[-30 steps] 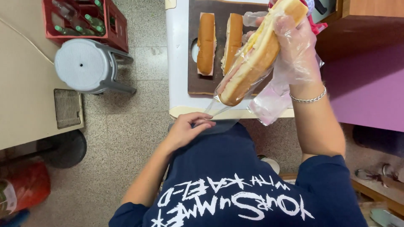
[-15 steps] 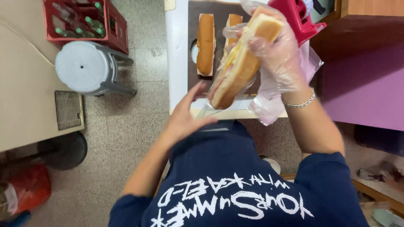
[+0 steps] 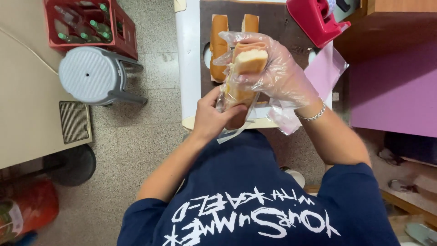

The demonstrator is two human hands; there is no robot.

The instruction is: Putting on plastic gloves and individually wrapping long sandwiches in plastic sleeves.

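— Since a moment ago, our left hand (image 3: 214, 116) has come up from the worktop (image 3: 189, 54); its fingers now wrap the sandwich's (image 3: 241, 77) lower end.
— Agreed: long axis upright between both hands, our gloved right hand (image 3: 277, 73) clasping its top.

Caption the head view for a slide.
Gloved right hand and bare left hand hold a sandwich in a clear bag above the counter.
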